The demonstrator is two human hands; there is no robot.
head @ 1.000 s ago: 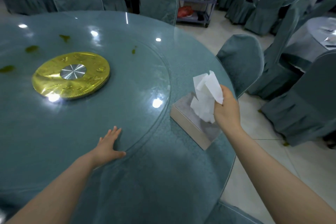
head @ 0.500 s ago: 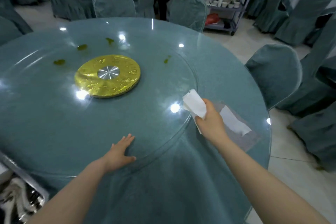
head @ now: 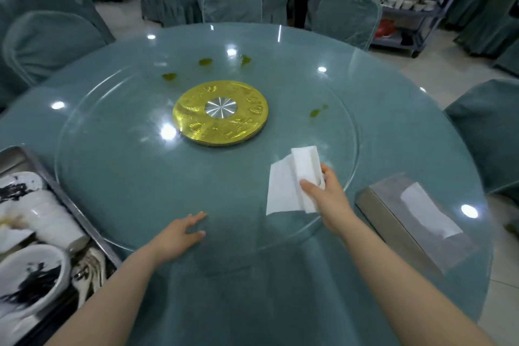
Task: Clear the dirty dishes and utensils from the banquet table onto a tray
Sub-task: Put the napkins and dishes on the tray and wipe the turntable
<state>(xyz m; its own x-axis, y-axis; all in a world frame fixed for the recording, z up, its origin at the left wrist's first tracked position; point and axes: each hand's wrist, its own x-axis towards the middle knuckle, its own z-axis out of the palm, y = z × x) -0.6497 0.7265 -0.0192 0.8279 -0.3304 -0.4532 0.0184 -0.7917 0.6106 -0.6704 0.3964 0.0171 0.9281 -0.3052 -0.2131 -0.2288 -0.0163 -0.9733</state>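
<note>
The clearing looks all but done; the dishes (head: 42, 222) lie stacked in the metal tray (head: 84, 222), far to the left of the left hand (head: 179, 236) at the tabletop (head: 280, 303) edge, and what remains seems to be wiping. The right hand (head: 325, 196) pinches a white tissue (head: 289, 182) between thumb and fingers, held just over the glass turntable (head: 126, 177); the left hand lies spread and flat on the turntable's near rim, probably to steady or turn it. The next move likely calls for carrying the tissue forward to the green smears (head: 316, 112) beyond the right hand, past the gold hub (head: 196, 121). Open glass lies ahead of both hands; the tissue box (head: 393, 227) sits just right of the right hand near the tabletop rim, so a wide sweep rightward could knock it.
</note>
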